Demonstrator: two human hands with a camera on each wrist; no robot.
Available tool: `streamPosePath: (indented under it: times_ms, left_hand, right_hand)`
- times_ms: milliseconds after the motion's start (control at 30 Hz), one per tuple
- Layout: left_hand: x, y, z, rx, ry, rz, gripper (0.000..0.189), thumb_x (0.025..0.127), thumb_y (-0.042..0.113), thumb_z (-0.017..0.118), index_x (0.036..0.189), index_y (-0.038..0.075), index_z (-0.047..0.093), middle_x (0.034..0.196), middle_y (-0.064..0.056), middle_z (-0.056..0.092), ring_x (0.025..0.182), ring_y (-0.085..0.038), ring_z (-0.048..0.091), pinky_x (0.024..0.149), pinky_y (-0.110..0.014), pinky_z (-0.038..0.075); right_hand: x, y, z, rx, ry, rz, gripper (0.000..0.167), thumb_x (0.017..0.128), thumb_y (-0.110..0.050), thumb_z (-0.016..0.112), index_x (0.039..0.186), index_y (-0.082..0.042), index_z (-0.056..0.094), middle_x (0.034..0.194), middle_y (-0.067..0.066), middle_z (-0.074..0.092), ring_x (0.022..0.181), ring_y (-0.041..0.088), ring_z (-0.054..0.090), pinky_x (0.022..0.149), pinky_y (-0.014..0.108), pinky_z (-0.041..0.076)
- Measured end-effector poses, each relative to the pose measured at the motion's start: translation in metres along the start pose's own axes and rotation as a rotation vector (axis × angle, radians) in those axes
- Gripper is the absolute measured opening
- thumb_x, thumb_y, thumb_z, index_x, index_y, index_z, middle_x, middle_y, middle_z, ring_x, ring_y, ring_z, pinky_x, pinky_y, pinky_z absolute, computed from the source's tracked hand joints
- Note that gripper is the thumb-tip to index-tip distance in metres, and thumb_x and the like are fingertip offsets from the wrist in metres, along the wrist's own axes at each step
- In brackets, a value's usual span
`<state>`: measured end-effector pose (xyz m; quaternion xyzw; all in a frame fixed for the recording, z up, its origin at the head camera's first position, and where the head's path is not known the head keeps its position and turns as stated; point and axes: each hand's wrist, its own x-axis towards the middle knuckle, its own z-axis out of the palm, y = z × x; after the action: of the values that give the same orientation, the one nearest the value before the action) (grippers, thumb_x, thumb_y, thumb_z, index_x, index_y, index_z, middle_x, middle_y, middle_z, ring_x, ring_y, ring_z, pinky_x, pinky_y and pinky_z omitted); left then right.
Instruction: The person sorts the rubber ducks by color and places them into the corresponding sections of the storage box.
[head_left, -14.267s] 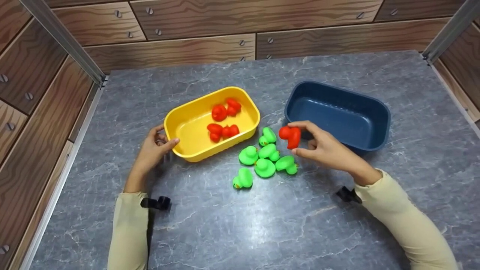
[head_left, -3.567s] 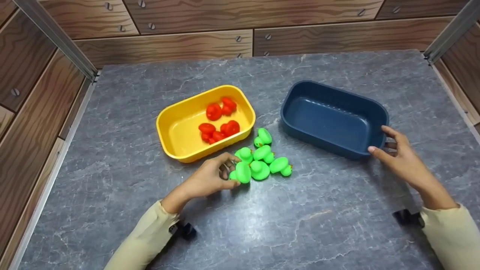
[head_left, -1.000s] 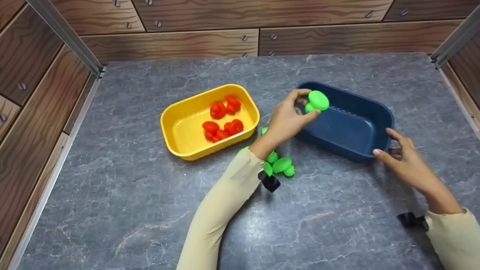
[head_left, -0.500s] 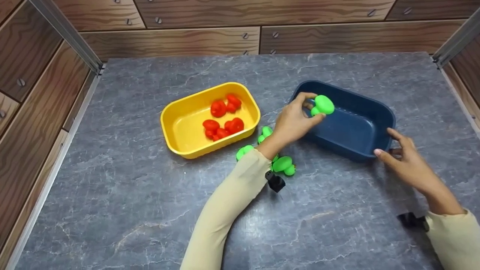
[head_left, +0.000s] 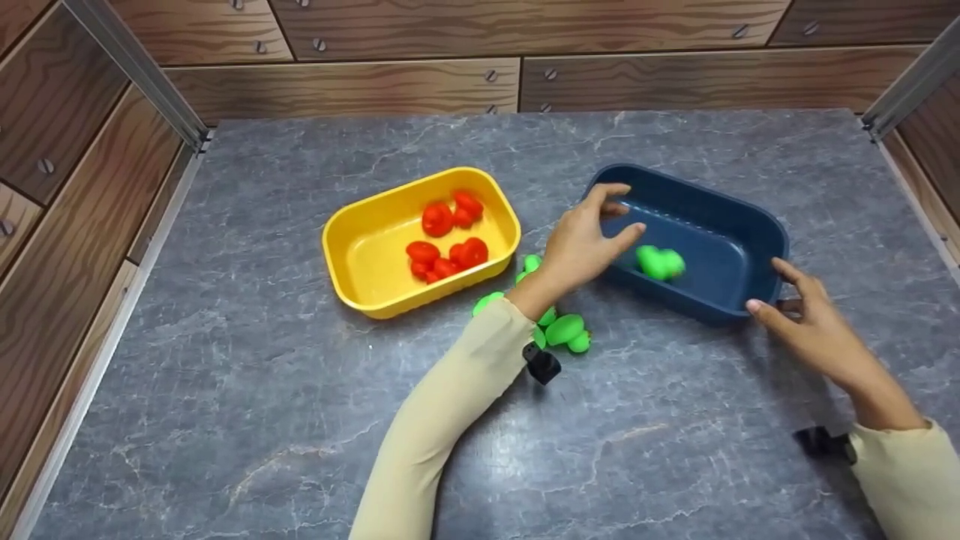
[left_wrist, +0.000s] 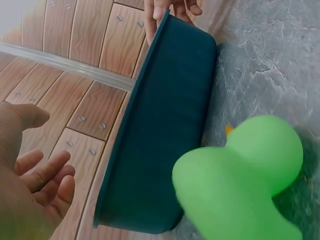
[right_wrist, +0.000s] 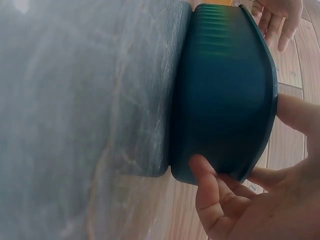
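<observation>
My left hand [head_left: 589,238] is over the left end of the dark blue plastic tub [head_left: 750,307], thumb and fingers spread and holding nothing. Below its fingertips a green rubber duck [head_left: 660,262], slightly blurred, is inside the tub. With thumb and fingers, my right hand [head_left: 814,322] grips the rim at the tub's right end; the right wrist view shows its fingers [right_wrist: 207,187] against the outer wall. Several more green rubber ducks [head_left: 564,330] lie on the table under my left wrist, partly hidden by it. One green duck [left_wrist: 235,185] looms close in the left wrist view.
A yellow tub [head_left: 367,296] with several red rubber ducks [head_left: 437,219] stands left of the blue one. Both are on a grey marble-patterned table [head_left: 262,390]. Wood-patterned walls [head_left: 405,30] enclose the back and sides.
Earlier my left hand picked a green duck from the group and carried it over the blue tub; since half a second ago it has let go. My right hand keeps its hold on the rim.
</observation>
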<state>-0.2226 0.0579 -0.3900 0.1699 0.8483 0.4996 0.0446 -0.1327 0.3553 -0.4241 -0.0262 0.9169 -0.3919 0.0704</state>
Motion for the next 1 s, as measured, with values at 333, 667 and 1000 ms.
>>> streamPosePath:
  times_ms: [333,667,1000]
  left_hand:
    - [-0.016,-0.003,-0.011,-0.019,0.049,0.183,0.052,0.089,0.032,0.069,0.134,0.015,0.049,0.119,-0.003,0.062,0.107,-0.009,0.059,0.092,-0.015,0.044]
    - [-0.035,-0.009,-0.021,-0.181,0.046,0.253,0.049,0.088,0.024,0.071,0.131,0.009,0.051,0.115,-0.008,0.063,0.102,-0.016,0.059,0.078,-0.021,0.048]
    - [-0.057,-0.024,-0.035,-0.237,0.035,0.214,0.045,0.087,0.02,0.072,0.126,0.007,0.054,0.113,-0.011,0.063,0.096,-0.018,0.058,0.075,-0.037,0.049]
  right_hand:
    - [0.002,-0.002,0.003,0.015,0.011,0.005,0.076,0.1,-0.026,0.05,0.153,0.002,0.002,0.139,0.038,0.012,0.113,0.057,0.038,0.066,0.001,0.034]
    - [0.004,-0.003,0.005,0.017,0.028,-0.011,0.076,0.1,-0.025,0.051,0.152,0.002,0.003,0.137,0.037,0.013,0.11,0.054,0.04,0.067,0.0,0.034]
    - [0.003,-0.001,0.006,0.001,0.018,0.006,0.076,0.1,-0.025,0.05,0.153,0.002,0.002,0.136,0.035,0.014,0.105,0.042,0.046,0.068,0.0,0.035]
